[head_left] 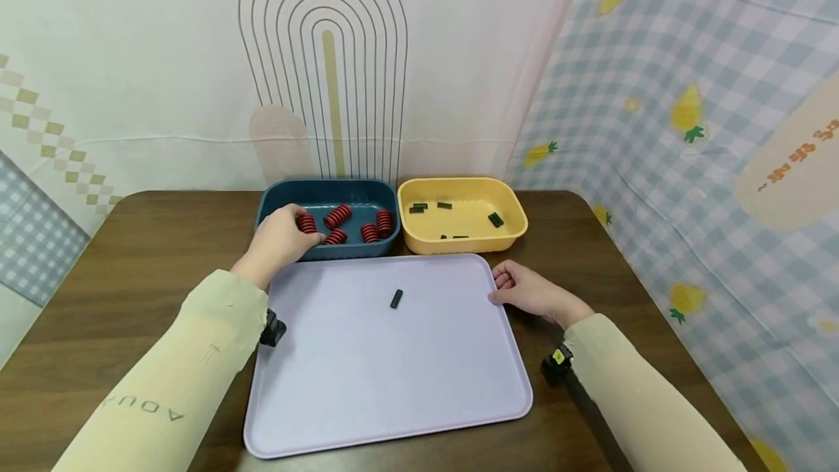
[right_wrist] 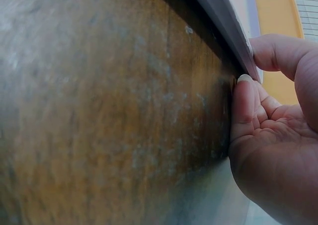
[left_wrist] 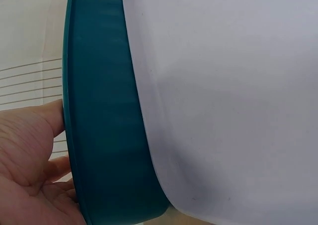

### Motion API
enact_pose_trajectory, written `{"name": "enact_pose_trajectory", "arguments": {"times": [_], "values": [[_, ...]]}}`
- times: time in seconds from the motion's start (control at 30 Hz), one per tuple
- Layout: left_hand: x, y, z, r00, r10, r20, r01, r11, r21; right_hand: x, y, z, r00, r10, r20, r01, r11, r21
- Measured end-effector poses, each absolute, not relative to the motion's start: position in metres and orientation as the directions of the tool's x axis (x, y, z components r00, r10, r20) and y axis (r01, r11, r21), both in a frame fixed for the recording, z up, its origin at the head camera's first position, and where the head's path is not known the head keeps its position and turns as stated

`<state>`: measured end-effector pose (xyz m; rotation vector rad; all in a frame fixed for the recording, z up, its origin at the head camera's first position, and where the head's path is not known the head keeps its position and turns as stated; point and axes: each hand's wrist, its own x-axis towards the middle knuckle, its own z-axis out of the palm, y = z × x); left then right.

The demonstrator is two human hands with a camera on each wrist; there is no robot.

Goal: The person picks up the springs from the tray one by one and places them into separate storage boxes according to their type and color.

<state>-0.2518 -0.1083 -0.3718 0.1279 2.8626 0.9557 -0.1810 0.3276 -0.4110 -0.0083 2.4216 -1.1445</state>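
My left hand [head_left: 282, 235] reaches over the rim of a dark blue bin [head_left: 344, 250], its thumb and fingers around a red-and-black striped spring [head_left: 306, 223]. In the left wrist view the bin's wall [left_wrist: 107, 111] hides the fingertips of the left hand [left_wrist: 30, 160], so a firm grip cannot be made out. Several similar red springs [head_left: 337, 215] lie in that bin. A lilac tray [head_left: 393, 370] has one small dark green spring [head_left: 396, 299] on it. My right hand [head_left: 527, 290] pinches the tray's right edge, thumb on the rim and fingers curled below [right_wrist: 243, 106].
To the right of the blue bin, touching it, stands a yellow bin [head_left: 465, 245] with several small dark springs [head_left: 495, 219]. Both bins sit just behind the tray on a brown wooden table [head_left: 164, 253]. Patterned cloth [head_left: 459, 57] hangs behind and to the right.
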Motion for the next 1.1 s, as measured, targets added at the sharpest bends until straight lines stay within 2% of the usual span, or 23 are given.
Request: {"name": "enact_pose_trajectory", "arguments": {"times": [0.33, 0.63, 0.83, 1.1], "values": [[-0.250, -0.109, -0.373, -0.991, 0.106, -0.086, 0.030, 0.786, 0.617, -0.182, 0.328, -0.412, -0.898, -0.199, -0.393, 0.176, 0.656, -0.734], [-0.245, -0.104, -0.379, -0.991, 0.122, 0.048, 0.118, 0.675, 0.728, -0.182, 0.326, -0.412, -0.895, -0.210, -0.394, 0.171, 0.655, -0.736], [-0.228, -0.084, -0.369, -0.959, 0.233, 0.160, 0.270, 0.589, 0.762, -0.181, 0.326, -0.409, -0.897, -0.194, -0.398, 0.180, 0.662, -0.727], [-0.205, -0.060, -0.367, -0.918, 0.374, 0.135, 0.347, 0.587, 0.732, -0.181, 0.327, -0.411, -0.896, -0.198, -0.397, 0.176, 0.663, -0.728]]}}
